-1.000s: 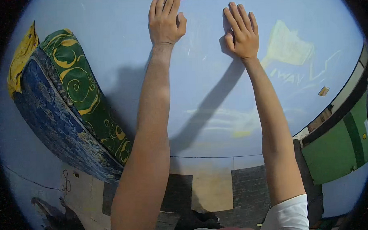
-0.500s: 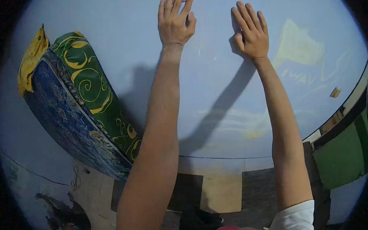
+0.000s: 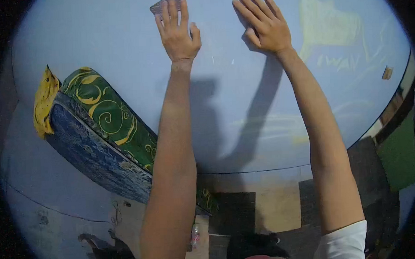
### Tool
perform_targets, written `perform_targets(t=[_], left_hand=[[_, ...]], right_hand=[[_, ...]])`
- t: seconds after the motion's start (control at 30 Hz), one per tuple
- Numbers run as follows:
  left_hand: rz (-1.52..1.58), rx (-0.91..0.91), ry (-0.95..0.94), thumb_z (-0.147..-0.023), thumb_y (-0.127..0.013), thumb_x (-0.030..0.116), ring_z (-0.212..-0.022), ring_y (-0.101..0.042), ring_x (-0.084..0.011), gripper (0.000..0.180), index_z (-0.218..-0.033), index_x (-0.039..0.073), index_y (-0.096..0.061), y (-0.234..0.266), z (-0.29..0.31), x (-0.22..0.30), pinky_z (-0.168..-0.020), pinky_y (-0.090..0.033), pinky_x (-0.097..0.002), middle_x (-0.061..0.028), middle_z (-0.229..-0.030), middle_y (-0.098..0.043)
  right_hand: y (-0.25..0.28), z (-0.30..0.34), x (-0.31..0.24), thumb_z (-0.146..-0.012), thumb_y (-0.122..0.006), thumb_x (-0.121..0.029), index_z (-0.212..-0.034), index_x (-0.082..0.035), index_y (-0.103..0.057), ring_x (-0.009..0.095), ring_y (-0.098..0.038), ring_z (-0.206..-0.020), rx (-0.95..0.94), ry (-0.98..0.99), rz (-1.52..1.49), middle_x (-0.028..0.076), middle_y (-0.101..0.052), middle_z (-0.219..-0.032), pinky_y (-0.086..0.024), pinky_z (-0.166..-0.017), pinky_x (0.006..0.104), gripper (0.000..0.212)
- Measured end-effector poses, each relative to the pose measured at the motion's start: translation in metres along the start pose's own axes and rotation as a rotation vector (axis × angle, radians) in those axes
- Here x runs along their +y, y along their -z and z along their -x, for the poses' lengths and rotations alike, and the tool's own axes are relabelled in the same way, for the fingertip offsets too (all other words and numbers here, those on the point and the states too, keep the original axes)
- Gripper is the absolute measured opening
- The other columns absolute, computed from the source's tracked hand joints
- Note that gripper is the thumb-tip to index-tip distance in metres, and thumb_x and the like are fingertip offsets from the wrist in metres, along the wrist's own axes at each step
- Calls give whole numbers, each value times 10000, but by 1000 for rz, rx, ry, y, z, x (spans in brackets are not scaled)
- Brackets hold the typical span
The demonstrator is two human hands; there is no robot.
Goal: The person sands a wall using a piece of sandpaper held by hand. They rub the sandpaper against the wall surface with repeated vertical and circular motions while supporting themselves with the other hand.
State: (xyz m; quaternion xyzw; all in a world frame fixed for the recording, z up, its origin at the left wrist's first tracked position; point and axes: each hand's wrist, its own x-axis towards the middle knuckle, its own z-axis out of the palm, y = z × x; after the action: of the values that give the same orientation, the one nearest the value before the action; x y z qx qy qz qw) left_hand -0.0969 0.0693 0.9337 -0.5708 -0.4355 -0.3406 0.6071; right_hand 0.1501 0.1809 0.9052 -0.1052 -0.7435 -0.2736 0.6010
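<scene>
My left hand (image 3: 179, 43) lies palm-down against a pale blue wall (image 3: 213, 19), fingers stretched out and slightly apart. Under its fingertips is a flat, dark purplish-grey piece (image 3: 155, 9) with straight edges; its material cannot be made out. The fingers press over this piece rather than wrap round it. To the right, my right hand (image 3: 269, 27) rests flat on the same wall with fingers extended and thumb bent out to the side. Nothing shows in it, and its palm is hidden.
A blue patterned mattress (image 3: 89, 147) and a green-and-yellow one (image 3: 108, 112) lean at the left, with a yellow cloth (image 3: 46, 101) on top. Yellow chalky marks (image 3: 329, 24) cover the wall's right side. A plastic bottle (image 3: 195, 236) stands by dark and beige floor tiles (image 3: 278, 209).
The view has tilted and shifted. My left hand has moved left and a little lower in the picture, the dark piece still under its fingers. My right hand appears higher and further left.
</scene>
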Motion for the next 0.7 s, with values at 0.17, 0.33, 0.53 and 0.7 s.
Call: perform_targets(t=[0.17, 0.33, 0.53, 0.7], left_hand=[[-78, -102, 61, -915, -493, 216, -1586, -225, -398, 739, -1616, 22, -359, 16, -6, 9, -1295, -148, -563, -210, -1703, -281], [-17, -97, 68, -922, -506, 238, -1587, -207, -411, 745, -1628, 60, -345, 12, -5, 7, -1285, -115, -607, -207, -1699, -288], [69, 20, 16, -896, -553, 177, -1576, -248, -381, 737, -1616, 142, -402, 4, 5, -1, -1276, -125, -617, -177, -1689, -326], [-13, -27, 48, -912, -525, 176, -1574, -252, -363, 682, -1584, 123, -423, 9, 4, 2, -1278, -125, -618, -164, -1687, -323]], right_hand=[[-6, -2, -2, -842, -459, -246, -1468, -65, -574, 319, -476, -1476, 26, 55, 19, 152, -530, -1566, -290, -1261, 516, 662], [-2, -1, -3, -827, -470, -206, -1457, -64, -584, 316, -482, -1472, 19, 20, 10, 148, -539, -1559, -293, -1259, 513, 656], [-5, -2, -4, -830, -463, -208, -1463, -58, -575, 320, -491, -1464, 29, 27, -30, 156, -540, -1556, -301, -1254, 525, 661], [-17, 6, -2, -827, -476, -208, -1573, -265, -491, 165, -408, -1519, 20, -3, 67, -43, -441, -1651, -243, -1302, 428, 748]])
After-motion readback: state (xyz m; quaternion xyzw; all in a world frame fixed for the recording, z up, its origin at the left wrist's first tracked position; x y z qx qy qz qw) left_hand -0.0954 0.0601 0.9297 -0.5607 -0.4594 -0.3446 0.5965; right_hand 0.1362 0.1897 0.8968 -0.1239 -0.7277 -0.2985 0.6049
